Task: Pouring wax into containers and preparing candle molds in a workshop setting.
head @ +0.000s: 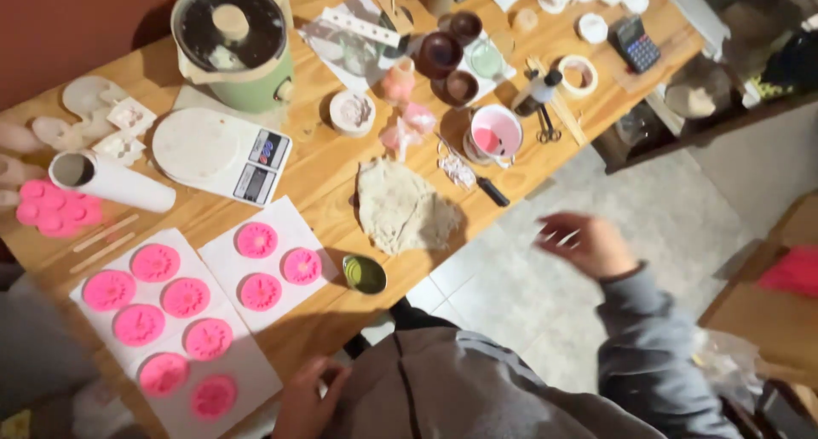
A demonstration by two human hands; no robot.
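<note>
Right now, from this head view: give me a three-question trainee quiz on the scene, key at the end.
1. True or false: the right hand is pressing on the flattened beige dough slab.
2. How many round pink flower-shaped moulds lie on the smaller white paper sheet?
3. Which stands nearest the white digital kitchen scale? A) green electric pot B) dark calculator C) roll of white tape

Key:
1. False; it hangs off the wooden table edge, above the floor, holding nothing visible.
2. Three.
3. A.
</note>
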